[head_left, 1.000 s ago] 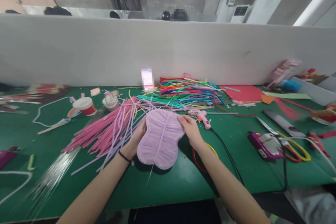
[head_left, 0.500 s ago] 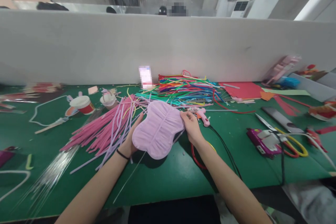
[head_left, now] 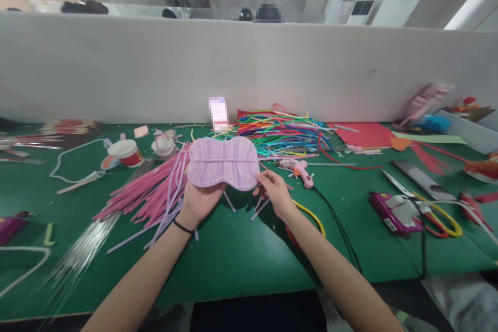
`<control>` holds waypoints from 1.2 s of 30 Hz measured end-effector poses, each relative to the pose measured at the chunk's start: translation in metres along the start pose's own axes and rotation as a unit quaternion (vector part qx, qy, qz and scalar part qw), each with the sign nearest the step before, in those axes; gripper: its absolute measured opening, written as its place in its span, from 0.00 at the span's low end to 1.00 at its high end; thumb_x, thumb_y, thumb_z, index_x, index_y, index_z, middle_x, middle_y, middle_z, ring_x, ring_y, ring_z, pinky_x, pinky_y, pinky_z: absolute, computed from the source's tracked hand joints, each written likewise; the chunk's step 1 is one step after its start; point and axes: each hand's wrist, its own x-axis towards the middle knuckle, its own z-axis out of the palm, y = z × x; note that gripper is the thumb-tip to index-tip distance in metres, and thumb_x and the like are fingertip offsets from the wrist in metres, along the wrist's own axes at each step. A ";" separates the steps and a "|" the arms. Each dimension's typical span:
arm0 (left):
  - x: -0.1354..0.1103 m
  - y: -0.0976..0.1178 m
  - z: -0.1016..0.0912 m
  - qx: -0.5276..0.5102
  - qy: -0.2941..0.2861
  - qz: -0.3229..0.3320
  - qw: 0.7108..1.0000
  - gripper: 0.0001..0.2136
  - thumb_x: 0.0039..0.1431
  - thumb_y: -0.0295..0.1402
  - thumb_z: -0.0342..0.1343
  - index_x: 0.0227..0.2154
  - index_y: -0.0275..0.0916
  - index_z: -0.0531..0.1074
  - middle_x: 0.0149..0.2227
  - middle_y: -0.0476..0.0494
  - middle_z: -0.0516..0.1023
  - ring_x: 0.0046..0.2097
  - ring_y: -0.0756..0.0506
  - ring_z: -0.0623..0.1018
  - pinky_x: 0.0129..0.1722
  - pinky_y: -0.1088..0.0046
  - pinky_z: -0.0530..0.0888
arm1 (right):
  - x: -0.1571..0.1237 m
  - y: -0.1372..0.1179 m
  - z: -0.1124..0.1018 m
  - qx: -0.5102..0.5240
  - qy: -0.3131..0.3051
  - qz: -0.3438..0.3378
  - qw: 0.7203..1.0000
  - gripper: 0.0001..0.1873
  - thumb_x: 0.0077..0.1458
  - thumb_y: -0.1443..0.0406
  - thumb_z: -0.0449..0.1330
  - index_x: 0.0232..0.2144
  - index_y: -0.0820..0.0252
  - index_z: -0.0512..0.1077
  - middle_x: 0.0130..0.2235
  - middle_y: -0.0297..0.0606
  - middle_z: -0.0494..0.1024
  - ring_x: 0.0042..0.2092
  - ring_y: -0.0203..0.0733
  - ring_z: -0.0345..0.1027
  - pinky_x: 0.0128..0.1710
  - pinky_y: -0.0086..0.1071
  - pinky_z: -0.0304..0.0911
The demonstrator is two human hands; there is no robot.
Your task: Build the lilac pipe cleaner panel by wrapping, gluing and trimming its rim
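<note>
Lilac piece in hand on a crowded bench. Nearest, the table (head_left: 241, 270) shows a stretch of green surface. The left hand (head_left: 200, 202) supports the lilac piece (head_left: 222, 168) from below; its fingers are hidden, so whether they are spread or pressed together cannot be told. The right hand (head_left: 275, 194) pinches the piece's lower right edge between thumb and fingertip. The piece is held above the table, between the hands. Its lobed outline appears complete, the face filled with strips and crossed by one rib; the body thus seems largely made. Any joining or trimming left is not evident.

Lilac strips (head_left: 260, 209) lie below the right hand. Pink stems (head_left: 143, 194) crowd the left hand and could snag it. To the right, a yellow loop (head_left: 317, 215) passes near the forearm, with scissors (head_left: 397, 182) well apart. Beyond the right hand lies a glue gun (head_left: 304, 174). Farther back lie mixed stems (head_left: 280, 132), before a grey partition (head_left: 249, 67).
</note>
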 end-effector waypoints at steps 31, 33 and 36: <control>-0.002 -0.007 0.001 0.035 -0.030 -0.159 0.986 0.50 0.55 0.70 0.27 0.65 0.37 0.65 0.56 0.32 0.77 0.63 0.32 0.71 0.63 0.51 0.65 | 0.022 -0.004 -0.102 -0.644 0.279 -0.035 0.712 0.26 0.55 0.53 0.61 0.44 0.73 0.70 0.47 0.66 0.75 0.51 0.67 0.68 0.45 0.45 0.60; -0.004 -0.008 0.000 0.040 -0.020 -0.162 0.986 0.50 0.55 0.70 0.28 0.65 0.36 0.65 0.56 0.32 0.78 0.63 0.32 0.71 0.63 0.51 0.65 | 0.023 -0.007 -0.103 -0.624 0.289 -0.035 0.725 0.24 0.57 0.53 0.59 0.45 0.71 0.69 0.45 0.63 0.77 0.49 0.64 0.70 0.43 0.43 0.61; -0.007 -0.008 -0.002 0.056 0.006 -0.148 0.987 0.45 0.60 0.66 0.31 0.65 0.37 0.64 0.54 0.33 0.79 0.62 0.33 0.72 0.64 0.52 0.65 | 0.021 -0.012 -0.104 -0.585 0.298 -0.039 0.753 0.26 0.58 0.51 0.56 0.48 0.67 0.65 0.39 0.55 0.79 0.42 0.58 0.74 0.37 0.38 0.61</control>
